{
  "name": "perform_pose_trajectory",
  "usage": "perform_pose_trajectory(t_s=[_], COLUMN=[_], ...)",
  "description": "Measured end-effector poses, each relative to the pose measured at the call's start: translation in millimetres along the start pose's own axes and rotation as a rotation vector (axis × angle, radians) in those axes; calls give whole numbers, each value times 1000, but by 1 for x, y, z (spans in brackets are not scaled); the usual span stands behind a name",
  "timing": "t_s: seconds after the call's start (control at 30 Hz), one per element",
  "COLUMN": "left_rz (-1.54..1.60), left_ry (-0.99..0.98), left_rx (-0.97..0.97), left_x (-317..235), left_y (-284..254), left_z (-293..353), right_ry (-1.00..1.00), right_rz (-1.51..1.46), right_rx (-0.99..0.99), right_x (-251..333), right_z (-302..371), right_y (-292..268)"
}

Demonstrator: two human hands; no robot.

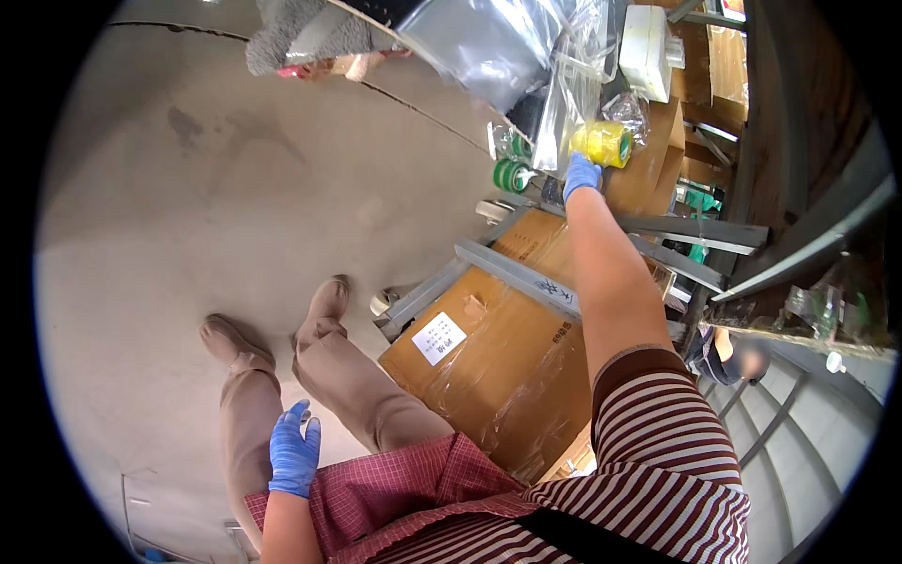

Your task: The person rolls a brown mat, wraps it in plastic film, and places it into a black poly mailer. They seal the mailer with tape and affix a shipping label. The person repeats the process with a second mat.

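My right arm stretches far up to the right, and my blue-gloved right hand [583, 176] is closed at the lower left end of a roll of yellow tape [598, 143]. Part of its fingers is hidden against the roll. Beside it lies a sheet of clear plastic film [565, 99] and a crumpled clear bag [628, 113]. Low on the left, my left hand [294, 453], also in a blue glove, hangs in front of my thigh. Its fingers are apart and it holds nothing.
A large cardboard box [507, 348] with a white label stands beside my legs, under a grey metal bar [517, 273]. Green rolls [510, 175] sit at the bench edge. Behind the tape is a white container [646, 52]. Another person [723, 357] is at the far right.
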State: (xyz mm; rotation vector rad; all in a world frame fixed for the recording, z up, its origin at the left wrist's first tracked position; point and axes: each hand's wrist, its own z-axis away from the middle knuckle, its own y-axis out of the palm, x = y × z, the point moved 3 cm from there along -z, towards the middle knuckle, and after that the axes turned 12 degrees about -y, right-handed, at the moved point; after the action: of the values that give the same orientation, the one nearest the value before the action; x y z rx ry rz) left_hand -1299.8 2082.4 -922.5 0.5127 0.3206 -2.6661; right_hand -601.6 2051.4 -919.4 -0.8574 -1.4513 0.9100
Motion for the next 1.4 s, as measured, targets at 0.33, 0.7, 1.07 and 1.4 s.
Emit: perform_pose_trajectory(t_s=[0.33, 0.7, 1.07, 1.4], left_rz=[-88, -85, -99, -263], left_ry=[-63, -30, 0, 830], left_rx=[47, 68, 96, -2], left_x=[-14, -17, -32, -248], left_y=[8, 13, 11, 32], left_z=[-17, -29, -36, -170], right_ry=[519, 463, 288, -415], right_rz=[-833, -987, -912, -541], right_rx=[66, 243, 175, 235], right_x=[-42, -22, -25, -96], right_z=[-11, 2, 11, -83], right_y=[13, 26, 9, -16])
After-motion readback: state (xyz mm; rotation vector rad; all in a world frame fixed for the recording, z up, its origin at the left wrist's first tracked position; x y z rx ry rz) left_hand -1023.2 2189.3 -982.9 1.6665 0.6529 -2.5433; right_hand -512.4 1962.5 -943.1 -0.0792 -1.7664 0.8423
